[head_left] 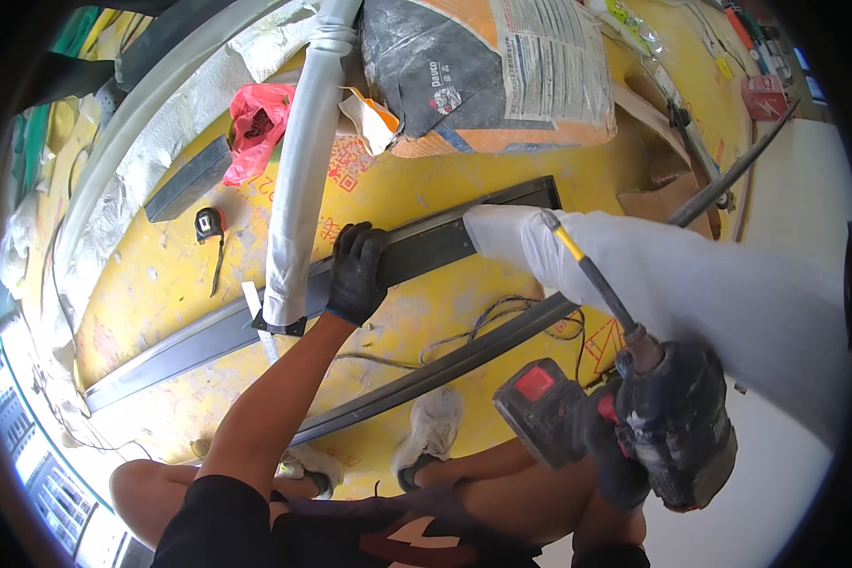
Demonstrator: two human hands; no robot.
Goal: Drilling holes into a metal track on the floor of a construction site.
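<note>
My left hand (357,273), in a black glove, is closed over a dark metal profile (431,241) that runs slantwise across the yellow floor sheet. Close beside that hand, a white-wrapped bar (298,204) meets the profile, with a dark end plate at its foot. In my gloved right hand (617,445) is a cordless power driver (682,407) with a red-marked battery. Its long bit (592,275), banded in yellow, points up and left. The bit's tip appears over the end of another white-wrapped bar (729,275); whether it touches anything I cannot tell.
A second dark bar (435,379) lies nearer my feet, with a black cable (464,336) beside it. Left of the wrapped bar are a tape measure (208,224), a grey block (187,180) and a pink bag (254,142). A large grey and orange sack (445,85) sits at the far side.
</note>
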